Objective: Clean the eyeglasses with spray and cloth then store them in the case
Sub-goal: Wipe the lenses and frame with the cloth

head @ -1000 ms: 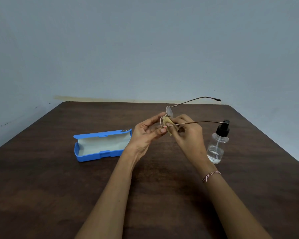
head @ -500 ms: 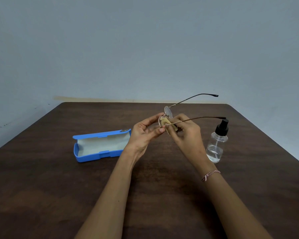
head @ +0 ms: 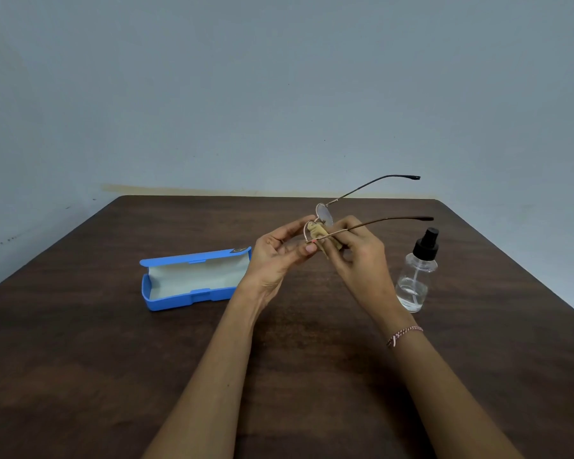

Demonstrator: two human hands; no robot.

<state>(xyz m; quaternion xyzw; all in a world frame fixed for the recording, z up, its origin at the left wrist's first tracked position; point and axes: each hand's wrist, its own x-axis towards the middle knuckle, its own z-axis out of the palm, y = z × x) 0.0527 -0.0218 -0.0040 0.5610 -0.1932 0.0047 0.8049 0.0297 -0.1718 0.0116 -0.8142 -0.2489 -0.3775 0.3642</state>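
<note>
Eyeglasses with a thin gold-brown metal frame, round lenses and dark-tipped temples hang in the air between both my hands, over the middle of the dark brown wooden table and somewhat toward its far edge. The temples are unfolded and reach out to the right, toward the far right corner.

My left hand pinches the rim of the nearer lens between thumb and forefinger; the other fingers are loosely curled beneath. My right hand has its fingers curled round a small tan cleaning cloth and presses it against that same lens, with a fold of the cloth showing through the rim. A pink and white thread bracelet sits on my right wrist.

On the left half of the table lies a blue hard plastic glasses case, open, its lid tipped back toward the far edge and its pale lining showing. Its right end is just beside my left wrist. Near the right edge stands a small clear spray bottle with a black pump head, upright, holding a little clear liquid at the bottom, just beside my right hand and apart from it.
</note>
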